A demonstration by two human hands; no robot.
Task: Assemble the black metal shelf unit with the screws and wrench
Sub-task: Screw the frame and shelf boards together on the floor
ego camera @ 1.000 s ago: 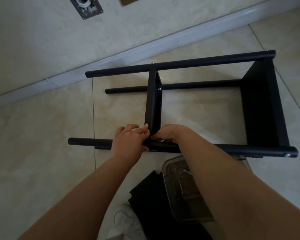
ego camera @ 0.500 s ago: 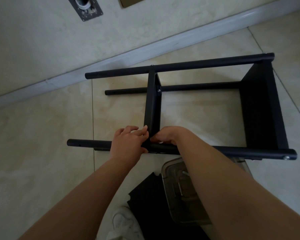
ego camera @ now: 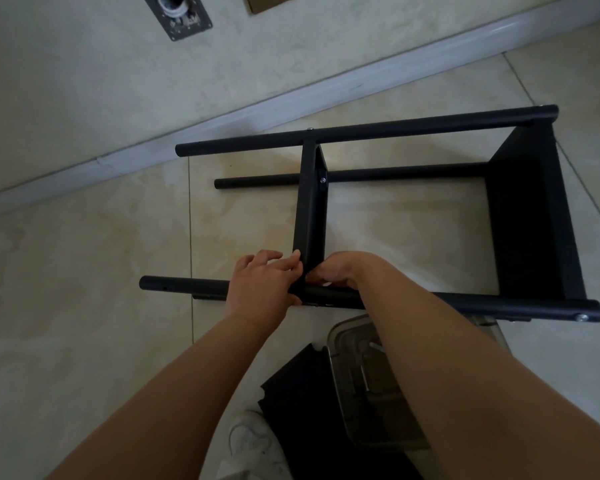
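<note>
The black metal shelf unit [ego camera: 520, 216] lies on its side on the tiled floor, its poles running left to right. A middle shelf panel [ego camera: 309, 209] stands between the far pole and the near pole [ego camera: 482, 304]. My left hand [ego camera: 260, 282] grips the near pole and the panel's left corner where they meet. My right hand [ego camera: 343, 270] has its fingers curled at the same joint on the panel's right side; what they pinch is hidden. A screw head [ego camera: 323, 180] shows on the panel, another at the near pole's right end [ego camera: 582, 317].
A clear plastic box [ego camera: 364, 386] holding metal parts sits under my right forearm, beside a black panel [ego camera: 298, 403] and a white shoe [ego camera: 253, 441]. The wall and baseboard [ego camera: 291, 95] run behind the shelf, with a metal wall plate [ego camera: 177, 13].
Both hands stay at the joint of panel and near pole. The view has shifted slightly; the fingers have made only small movements.
</note>
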